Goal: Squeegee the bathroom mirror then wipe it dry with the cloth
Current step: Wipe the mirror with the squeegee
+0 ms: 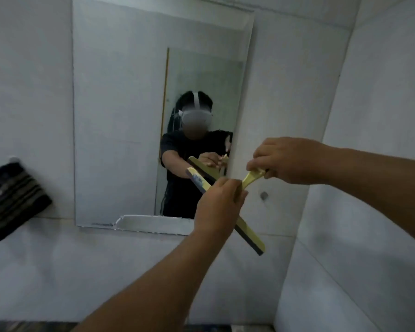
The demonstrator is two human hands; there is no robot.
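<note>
A frameless mirror (120, 111) hangs on the white wall ahead. In front of its lower right corner I hold a yellow squeegee (248, 230) with a dark rubber blade, tilted diagonally from upper left to lower right. My left hand (219, 204) grips the blade bar at its middle. My right hand (288, 160) pinches the end of the yellow handle. The blade is close to the glass; whether it touches cannot be told. A dark striped cloth (12, 200) hangs on the wall left of the mirror.
The mirror's bottom edge (134, 227) looks chipped near the middle. A small round fitting (264, 195) sits on the wall right of the mirror. A side wall (369, 116) closes in on the right. A dark surface edge (29, 326) shows at the bottom.
</note>
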